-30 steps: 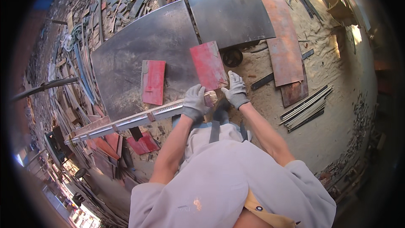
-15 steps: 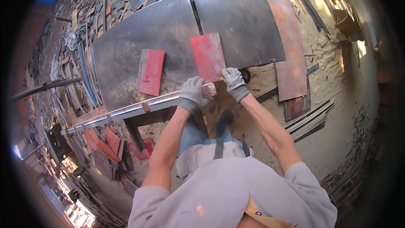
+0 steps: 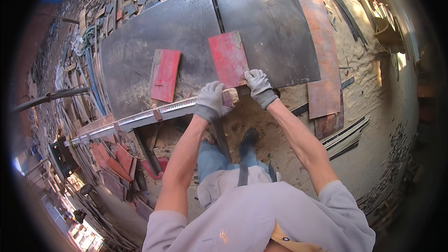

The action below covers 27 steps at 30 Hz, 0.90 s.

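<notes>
On the dark surface (image 3: 135,60), the wider red board (image 3: 227,58) lies at the near edge; the right hand (image 3: 260,86) pinches its corner, the left hand (image 3: 212,100) curls half-closed beside, perhaps touching. Uneven pull could tip it.

A board (image 3: 227,60) reaches over the table (image 3: 128,56) from the left hand (image 3: 211,101) and right hand (image 3: 259,87). Another board (image 3: 167,75) lies on the table, to their left. A ruler (image 3: 135,120) runs left from the left hand. Sticks (image 3: 346,139) lie right of the right hand.
</notes>
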Each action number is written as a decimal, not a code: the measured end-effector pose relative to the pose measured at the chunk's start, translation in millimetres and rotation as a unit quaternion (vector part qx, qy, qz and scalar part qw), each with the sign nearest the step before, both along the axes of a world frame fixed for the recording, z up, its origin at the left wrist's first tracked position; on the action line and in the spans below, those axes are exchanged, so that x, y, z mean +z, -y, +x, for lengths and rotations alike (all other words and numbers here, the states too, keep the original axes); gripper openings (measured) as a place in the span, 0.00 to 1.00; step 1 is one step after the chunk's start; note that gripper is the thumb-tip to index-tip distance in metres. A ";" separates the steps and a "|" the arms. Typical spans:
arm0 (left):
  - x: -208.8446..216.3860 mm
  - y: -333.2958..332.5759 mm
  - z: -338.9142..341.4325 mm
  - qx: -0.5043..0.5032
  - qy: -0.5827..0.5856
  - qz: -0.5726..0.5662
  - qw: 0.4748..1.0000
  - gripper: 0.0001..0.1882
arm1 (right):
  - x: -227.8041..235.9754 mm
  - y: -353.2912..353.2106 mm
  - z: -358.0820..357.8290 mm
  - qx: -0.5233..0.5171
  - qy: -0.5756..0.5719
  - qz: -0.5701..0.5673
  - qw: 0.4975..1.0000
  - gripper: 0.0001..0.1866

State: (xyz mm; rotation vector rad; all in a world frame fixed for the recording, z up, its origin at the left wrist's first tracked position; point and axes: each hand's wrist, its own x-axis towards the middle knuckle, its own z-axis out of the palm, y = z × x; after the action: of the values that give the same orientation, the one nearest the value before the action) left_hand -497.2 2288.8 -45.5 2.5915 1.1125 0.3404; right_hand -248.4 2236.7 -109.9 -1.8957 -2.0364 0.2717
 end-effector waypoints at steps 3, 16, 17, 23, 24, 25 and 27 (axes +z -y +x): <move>0.7 -23.9 7.5 0.004 0.000 0.003 1.000 0.43 | 3.8 -23.8 6.3 0.003 -0.019 0.003 1.000 0.24; 6.6 -166.5 37.8 0.007 -0.023 -0.027 0.999 0.45 | 7.4 -169.1 35.3 0.005 -0.050 0.030 0.998 0.23; 6.0 -175.0 39.7 0.009 -0.025 -0.019 0.999 0.45 | 8.4 -178.1 36.8 0.004 -0.053 0.034 0.998 0.23; 3.4 -229.5 49.4 0.019 -0.032 -0.020 0.999 0.43 | 13.6 -232.3 44.5 -0.025 -0.066 0.010 0.997 0.20; 3.9 -239.4 51.2 0.019 -0.033 -0.027 0.999 0.43 | 14.5 -241.8 46.0 -0.030 -0.055 -0.005 0.998 0.22; 5.1 -248.2 52.6 0.020 -0.037 -0.037 0.998 0.43 | 15.7 -251.5 47.1 -0.037 -0.040 -0.020 0.998 0.24; 8.6 -262.9 54.9 0.018 -0.057 -0.042 0.997 0.43 | 18.2 -267.6 47.6 -0.053 -0.056 -0.041 0.996 0.24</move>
State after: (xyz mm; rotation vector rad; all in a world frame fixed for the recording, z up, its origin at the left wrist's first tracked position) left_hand -442.3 2551.7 -36.9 2.5474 1.1862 0.1516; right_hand -200.9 2504.3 -91.7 -1.9827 -1.8719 0.4286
